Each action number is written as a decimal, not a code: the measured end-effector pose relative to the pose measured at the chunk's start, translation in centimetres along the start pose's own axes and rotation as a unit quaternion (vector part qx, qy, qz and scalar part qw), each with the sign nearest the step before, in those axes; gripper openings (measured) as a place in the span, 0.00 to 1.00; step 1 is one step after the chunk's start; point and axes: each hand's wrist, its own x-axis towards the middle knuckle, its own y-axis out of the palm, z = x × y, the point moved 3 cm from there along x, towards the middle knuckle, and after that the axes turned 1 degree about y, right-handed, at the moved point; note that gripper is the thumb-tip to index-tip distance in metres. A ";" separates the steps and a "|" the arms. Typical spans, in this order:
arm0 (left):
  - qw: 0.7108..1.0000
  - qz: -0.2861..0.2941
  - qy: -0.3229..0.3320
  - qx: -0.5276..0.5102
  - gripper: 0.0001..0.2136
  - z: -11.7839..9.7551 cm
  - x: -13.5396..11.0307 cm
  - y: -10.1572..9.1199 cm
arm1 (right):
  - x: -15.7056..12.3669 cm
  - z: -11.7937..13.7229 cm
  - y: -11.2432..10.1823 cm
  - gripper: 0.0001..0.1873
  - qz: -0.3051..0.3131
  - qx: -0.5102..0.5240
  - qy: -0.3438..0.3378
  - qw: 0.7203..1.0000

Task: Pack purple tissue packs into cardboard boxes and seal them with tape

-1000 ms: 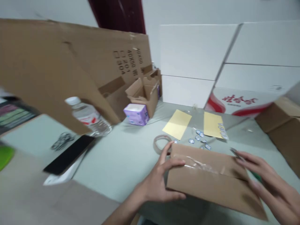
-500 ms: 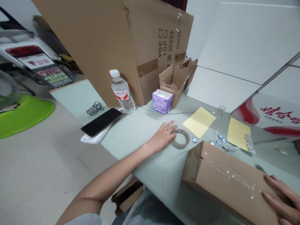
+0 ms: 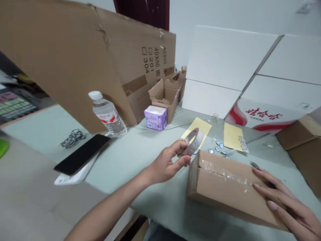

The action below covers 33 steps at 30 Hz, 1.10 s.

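Observation:
My left hand [image 3: 170, 160] grips a roll of clear packing tape [image 3: 197, 143] between thumb and fingers, lifted above the table and tilted on edge. A closed cardboard box [image 3: 225, 190] lies in front of me, with strips of clear tape along its top seam. Across its right part rests my right hand [image 3: 288, 201], fingers stretched out and apart, holding nothing. Just beyond those fingertips a small grey metal tip [image 3: 254, 164] shows; the rest of it is hidden. Small blue-edged labels [image 3: 220, 144] lie scattered behind the box, near two yellow sheets [image 3: 233, 135].
On the left are a water bottle [image 3: 107, 115], a black phone [image 3: 82, 154] and a coiled wire [image 3: 74, 138]. A purple tissue pack [image 3: 155, 117] stands before an open small carton [image 3: 167, 93]. Large cardboard [image 3: 112, 60] rises behind; another carton [image 3: 301, 144] sits right.
My left hand has picked the tape roll up off the table and moved it toward the box. My right hand stays on the box. The view has swung to the right.

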 end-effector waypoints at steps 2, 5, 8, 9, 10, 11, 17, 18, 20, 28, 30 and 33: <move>0.992 -0.016 -0.007 -0.121 0.15 -2.2 0.7 1.4 | 0.1 0.2 0.1 0.19 0.006 -0.005 -0.012 1.000; 0.965 0.000 -0.035 -0.261 0.18 -4.6 1.7 3.9 | 0.5 1.0 0.1 0.19 0.012 -0.002 -0.010 1.000; 0.960 0.042 -0.017 -0.275 0.19 -6.4 2.5 5.8 | 0.9 2.0 -0.1 0.19 0.020 0.009 0.001 1.000; 0.960 0.057 -0.008 -0.273 0.18 -6.7 2.7 6.3 | 1.0 2.3 -0.2 0.18 0.023 0.011 0.002 1.000; 0.958 0.073 -0.006 -0.277 0.18 -7.0 2.9 6.8 | 1.1 2.6 -0.3 0.18 0.023 0.013 0.001 1.000; 0.953 0.087 -0.012 -0.289 0.17 -7.1 3.0 7.2 | 1.2 2.8 -0.4 0.17 0.021 0.013 -0.002 1.000; 0.888 0.120 -0.087 -0.436 0.19 -6.1 3.9 9.5 | 1.9 4.1 -1.3 0.16 -0.097 -0.037 -0.012 0.994; 0.880 0.116 -0.089 -0.451 0.19 -5.9 4.1 9.7 | 2.1 4.6 -1.6 0.17 -0.139 -0.049 -0.012 0.989; 0.874 0.116 -0.084 -0.465 0.20 -5.7 4.3 9.9 | 2.9 5.8 -2.0 0.21 -0.191 -0.063 -0.023 0.979; 0.904 0.101 -0.034 -0.414 0.21 -6.3 3.8 9.2 | 5.8 11.0 -3.1 0.17 -0.248 -0.042 -0.106 0.962; 0.941 0.068 -0.014 -0.333 0.20 -6.4 3.4 9.0 | 5.9 11.8 -3.1 0.14 -0.250 -0.045 -0.109 0.961; 0.980 0.017 0.027 -0.195 0.18 -6.5 3.0 9.0 | 5.9 12.6 -2.7 0.12 -0.257 -0.064 -0.110 0.958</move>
